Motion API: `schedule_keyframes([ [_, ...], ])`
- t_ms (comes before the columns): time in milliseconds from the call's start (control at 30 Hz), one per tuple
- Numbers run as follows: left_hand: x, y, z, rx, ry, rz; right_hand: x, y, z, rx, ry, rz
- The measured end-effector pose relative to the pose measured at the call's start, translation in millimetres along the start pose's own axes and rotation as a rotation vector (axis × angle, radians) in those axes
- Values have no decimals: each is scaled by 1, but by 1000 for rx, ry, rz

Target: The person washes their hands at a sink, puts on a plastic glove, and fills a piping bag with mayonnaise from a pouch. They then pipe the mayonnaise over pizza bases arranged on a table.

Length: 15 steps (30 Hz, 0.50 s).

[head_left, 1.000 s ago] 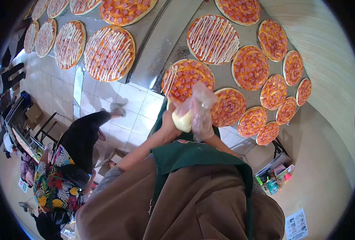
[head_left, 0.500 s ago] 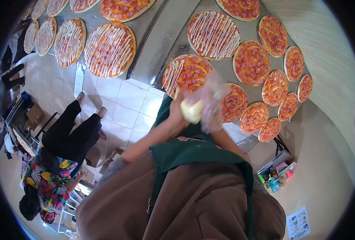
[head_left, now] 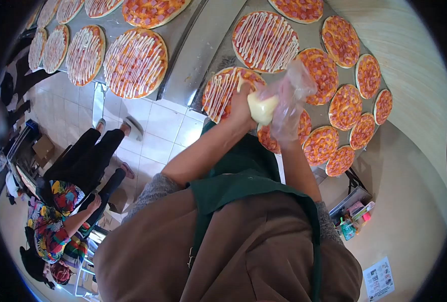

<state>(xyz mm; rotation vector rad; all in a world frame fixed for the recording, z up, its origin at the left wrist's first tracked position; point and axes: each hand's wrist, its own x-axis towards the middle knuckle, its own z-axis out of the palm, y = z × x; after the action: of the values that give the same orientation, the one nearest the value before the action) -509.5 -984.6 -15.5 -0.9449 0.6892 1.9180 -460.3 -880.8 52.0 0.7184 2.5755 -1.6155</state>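
A clear plastic piping bag (head_left: 262, 108) with pale cream-coloured sauce is between my hands, its tip end over a pizza (head_left: 217, 93) topped with pink ham cubes and shredded cheese. White sauce lines cover much of that pizza. My left hand (head_left: 241, 106), bare, is closed round the bag's lower part near the tip. In a clear plastic glove, my right hand (head_left: 285, 121) grips the bag's upper part, and the loose plastic sticks out above it. Behind lies a pizza (head_left: 265, 42) fully striped with sauce. Beside my right hand is an unstriped ham pizza (head_left: 318, 75).
More unstriped pizzas (head_left: 346, 106) crowd the metal table on the right. Striped pizzas (head_left: 136, 63) lie on the left surface, across a metal edge strip (head_left: 195, 60). At lower left stand people in floral shirts (head_left: 47, 226). A small shelf with bottles (head_left: 351, 221) is at right.
Both hands and the piping bag have moved up and slightly right over the pizza. More sauce lines now show on it. A second person at lower left has become more visible.
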Motion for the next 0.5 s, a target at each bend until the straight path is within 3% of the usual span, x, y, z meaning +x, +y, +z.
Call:
schedule_keyframes([
  [33,3,2,6,46,13,-3,12,-14,-10,-15,-37,65],
  [67,-2,-10,-12,-45,7,-26,-11,4,6,111,45,-101],
  [133,-51,-26,-59,-181,-96,-123,-66,64,37,-27,66,74],
  [167,-64,-39,-75,367,-206,184,-77,48,37,-15,57,-105],
  [200,-81,-43,-78,890,-148,536,-87,30,38,-3,45,-285],
  [267,-77,-39,-60,463,19,297,-85,29,34,120,59,-151],
  [300,-51,-31,-39,-169,85,-32,-67,40,23,-31,89,-187],
  [367,1,-15,-2,-37,1,34,-29,38,7,-153,61,-147],
  [433,9,-17,8,-110,-64,-22,-10,17,-7,-166,-23,-43],
  [500,-24,-42,-33,-124,39,-4,-45,33,12,-381,54,-222],
])
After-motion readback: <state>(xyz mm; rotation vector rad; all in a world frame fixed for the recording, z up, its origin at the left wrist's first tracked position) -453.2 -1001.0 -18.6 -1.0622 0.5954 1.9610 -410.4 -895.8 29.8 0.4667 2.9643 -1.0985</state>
